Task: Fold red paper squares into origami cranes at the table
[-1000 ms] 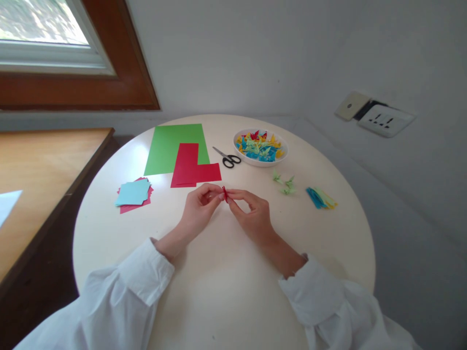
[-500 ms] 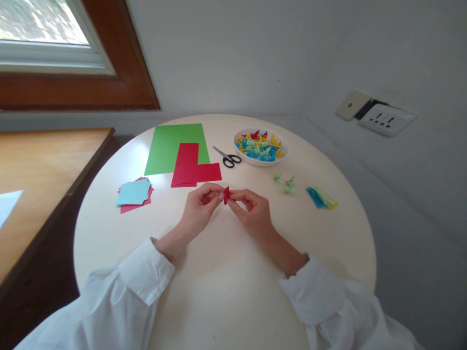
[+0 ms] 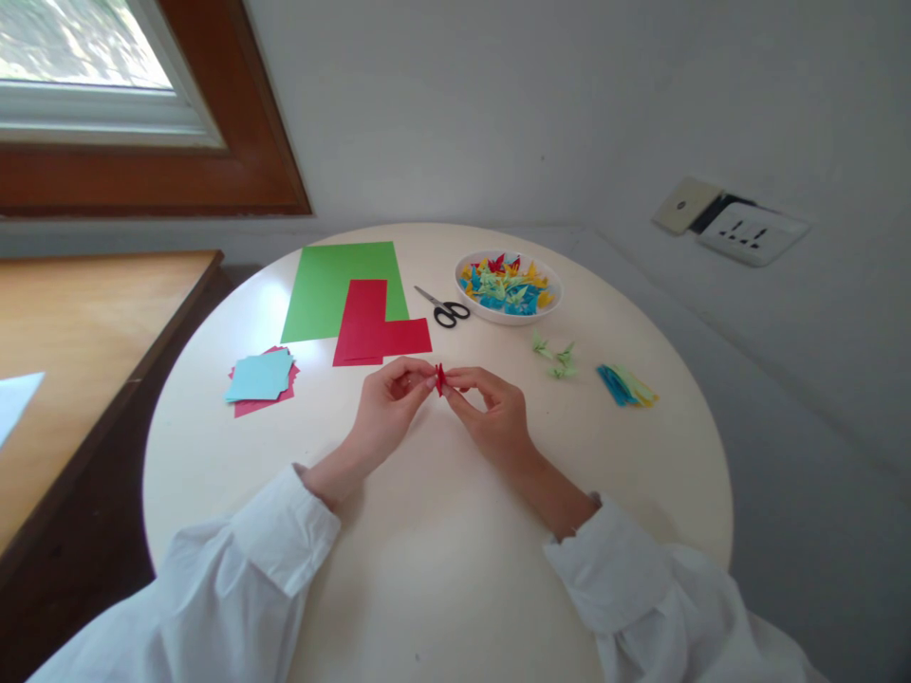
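Observation:
Between my two hands, above the middle of the round table, is a small folded piece of red paper. My left hand pinches its left side with thumb and index finger. From the right, my right hand grips it the same way. Fingertips cover part of the paper, so its full shape is hidden. Just beyond my hands lie red paper pieces, partly on top of a green sheet. Scissors with black handles rest to the right of them.
A white dish holds many colourful folded paper cranes. Several pale green cranes lie nearer, left of a bundle of folded paper strips. Light blue and red squares are stacked at left. A wall socket is on the right.
The red folded paper looks slightly more spread, with separate points showing at its top. Both hands keep their pinch and have hardly moved.

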Demonstrator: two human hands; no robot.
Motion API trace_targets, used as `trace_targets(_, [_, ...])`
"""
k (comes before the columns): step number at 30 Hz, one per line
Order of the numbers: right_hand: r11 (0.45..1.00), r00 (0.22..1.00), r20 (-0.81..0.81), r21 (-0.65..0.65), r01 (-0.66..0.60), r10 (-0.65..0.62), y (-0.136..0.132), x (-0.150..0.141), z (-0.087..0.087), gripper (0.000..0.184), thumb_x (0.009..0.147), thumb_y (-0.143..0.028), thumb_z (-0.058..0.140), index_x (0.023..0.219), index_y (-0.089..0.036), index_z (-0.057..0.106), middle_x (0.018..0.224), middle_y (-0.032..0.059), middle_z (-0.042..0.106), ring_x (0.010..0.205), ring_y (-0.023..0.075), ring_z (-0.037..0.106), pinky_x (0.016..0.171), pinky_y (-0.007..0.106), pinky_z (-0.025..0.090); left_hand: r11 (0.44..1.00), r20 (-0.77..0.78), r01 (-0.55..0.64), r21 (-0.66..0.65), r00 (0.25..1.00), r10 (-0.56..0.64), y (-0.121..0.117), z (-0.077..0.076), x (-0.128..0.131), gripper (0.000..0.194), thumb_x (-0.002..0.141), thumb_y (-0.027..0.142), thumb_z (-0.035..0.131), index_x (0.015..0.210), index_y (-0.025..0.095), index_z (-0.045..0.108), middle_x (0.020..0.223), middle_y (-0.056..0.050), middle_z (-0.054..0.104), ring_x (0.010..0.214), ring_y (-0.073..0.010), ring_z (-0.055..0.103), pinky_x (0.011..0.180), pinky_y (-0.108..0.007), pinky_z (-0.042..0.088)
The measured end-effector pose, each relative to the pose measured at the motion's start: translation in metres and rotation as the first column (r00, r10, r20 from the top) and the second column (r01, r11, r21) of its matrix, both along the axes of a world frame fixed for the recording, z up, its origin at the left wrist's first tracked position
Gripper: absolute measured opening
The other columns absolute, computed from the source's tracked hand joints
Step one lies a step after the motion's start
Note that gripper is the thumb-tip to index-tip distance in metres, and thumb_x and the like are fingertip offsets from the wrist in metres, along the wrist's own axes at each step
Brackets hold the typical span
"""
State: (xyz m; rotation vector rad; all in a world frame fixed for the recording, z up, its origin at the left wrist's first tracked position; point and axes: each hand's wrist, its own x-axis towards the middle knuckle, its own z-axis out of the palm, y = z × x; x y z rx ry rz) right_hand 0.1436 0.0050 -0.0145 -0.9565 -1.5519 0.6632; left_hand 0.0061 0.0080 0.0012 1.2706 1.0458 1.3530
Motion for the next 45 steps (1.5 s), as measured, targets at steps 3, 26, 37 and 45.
trace_targets(3, [1.000, 1.000, 0.014, 0.011, 0.008, -0.008, -0.0005, -0.0004, 0.0022, 0.007, 0.073, -0.019, 0.061, 0.076, -0.022, 0.066, 0.080, 0.0026, 0.070, 0.074, 0.0158, 0.064, 0.067, 0.029, 0.052, 1.000, -0.002, 0.007, 0.012, 1.000, -0.007, -0.0005, 0.0002, 0.0002, 0.008, 0.066, 0.019, 0.066, 0.073, 0.016, 0.064, 0.076, -0.002, 0.065, 0.072, -0.0135, 0.059, 0.067, -0.025, 0.047])
trace_targets(26, [0.997, 0.994, 0.089, 0.054, 0.058, -0.063, -0.0013, -0.0009, 0.0042, 0.010, 0.076, -0.017, 0.058, 0.079, -0.022, 0.066, 0.084, 0.0027, 0.071, 0.077, 0.0156, 0.065, 0.071, 0.030, 0.054, 0.991, -0.054, -0.074, 0.109, 0.995, 0.080, -0.0001, -0.0063, -0.0003, 0.016, 0.062, 0.023, 0.071, 0.077, 0.016, 0.069, 0.085, -0.007, 0.070, 0.082, -0.0176, 0.062, 0.078, -0.032, 0.050])
trace_targets(37, [0.995, 0.997, -0.073, -0.098, -0.011, 0.004, 0.0002, -0.0026, 0.0025, 0.003, 0.072, -0.022, 0.063, 0.072, -0.020, 0.065, 0.078, 0.0043, 0.068, 0.075, 0.0164, 0.063, 0.069, 0.030, 0.052, 0.996, -0.048, -0.032, 0.082, 0.998, 0.036, 0.0000, -0.0043, 0.0000, 0.013, 0.064, 0.023, 0.071, 0.071, 0.016, 0.061, 0.074, -0.001, 0.064, 0.071, -0.0130, 0.059, 0.070, -0.027, 0.047])
trace_targets(45, [0.958, 0.970, -0.244, -0.277, -0.071, 0.001, -0.0007, -0.0045, 0.0067, 0.006, 0.063, -0.023, 0.066, 0.065, -0.018, 0.064, 0.068, 0.0022, 0.067, 0.065, 0.0143, 0.063, 0.062, 0.027, 0.053, 0.999, -0.054, -0.019, 0.043, 0.998, 0.021, 0.0004, -0.0025, -0.0005, 0.024, 0.064, 0.028, 0.072, 0.064, 0.017, 0.050, 0.055, 0.005, 0.050, 0.053, -0.0078, 0.045, 0.052, -0.021, 0.036])
